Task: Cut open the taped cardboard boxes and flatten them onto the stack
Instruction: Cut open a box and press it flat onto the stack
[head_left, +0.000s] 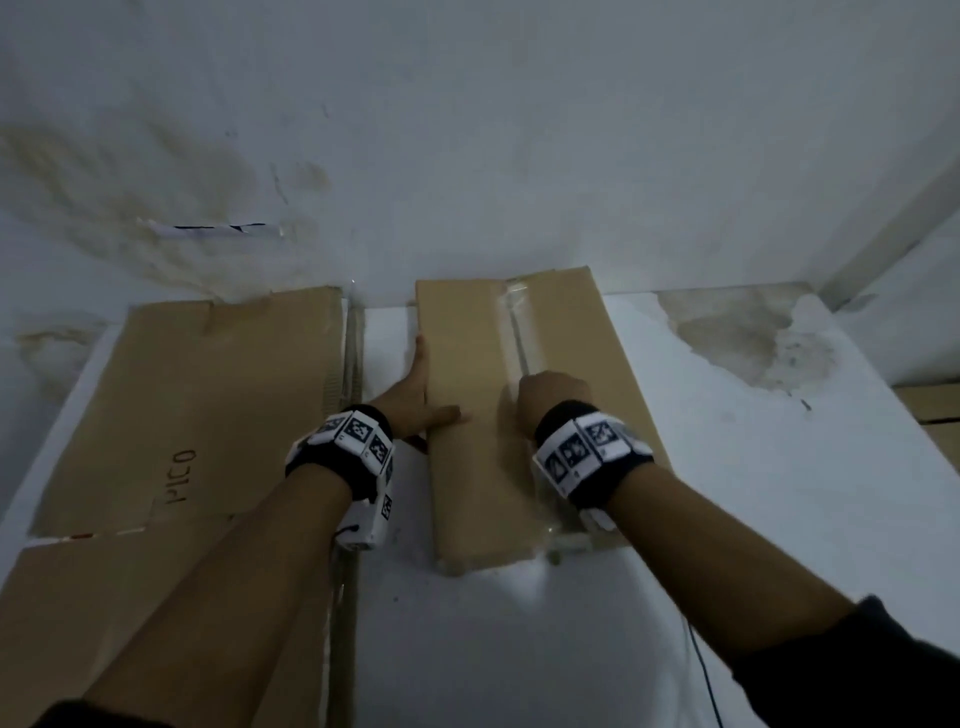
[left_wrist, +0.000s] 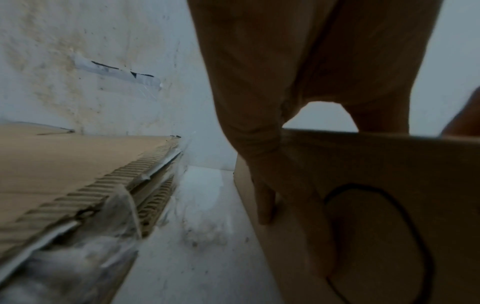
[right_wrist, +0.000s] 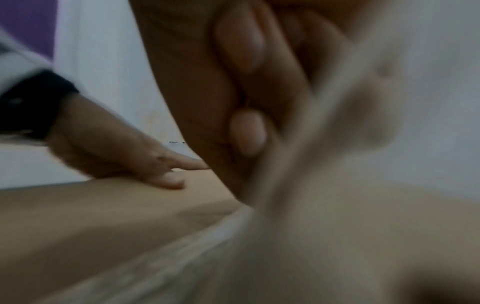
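A closed cardboard box (head_left: 467, 441) lies on the white table, with clear tape (head_left: 519, 322) along its top seam. My left hand (head_left: 415, 395) steadies the box's left edge. Its thumb lies flat on top, and its straight fingers (left_wrist: 265, 205) press against the side wall (left_wrist: 389, 164). My right hand (head_left: 553, 397) is a fist on the taped seam near the box's middle. Its curled fingers (right_wrist: 249, 133) grip a thin cutting tool that is blurred and mostly hidden. The stack of flattened cardboard (head_left: 197, 405) lies to the left of the box, with corrugated edges (left_wrist: 130, 174).
A stained white wall (head_left: 467, 130) rises just behind the box and the stack. More flat cardboard (head_left: 104, 623) lies at the near left and more boxes (head_left: 935, 410) at the far right. The table (head_left: 727, 467) is bare to the right. A black cable (head_left: 701, 665) runs near my right arm.
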